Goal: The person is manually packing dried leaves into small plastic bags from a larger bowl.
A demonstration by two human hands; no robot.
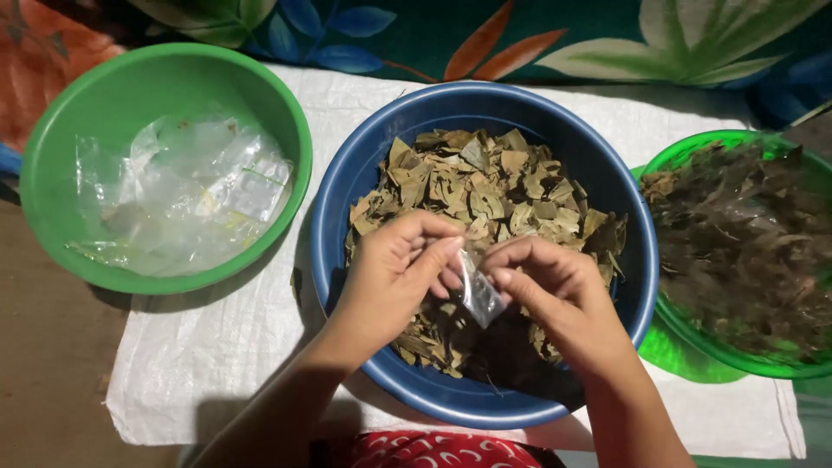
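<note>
Left hand (394, 273) and right hand (555, 282): fingers pinched on small clear bag (479, 295). Held above blue basin (347, 186) of dried leaves (494, 186).

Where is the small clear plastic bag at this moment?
In the head view, the small clear plastic bag is near the centre, pinched between the left hand and the right hand, above the dry leaves in the blue bowl.

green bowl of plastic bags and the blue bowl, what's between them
In the head view, only a bare strip of the white woven sack separates the green bowl from the blue bowl.
</note>
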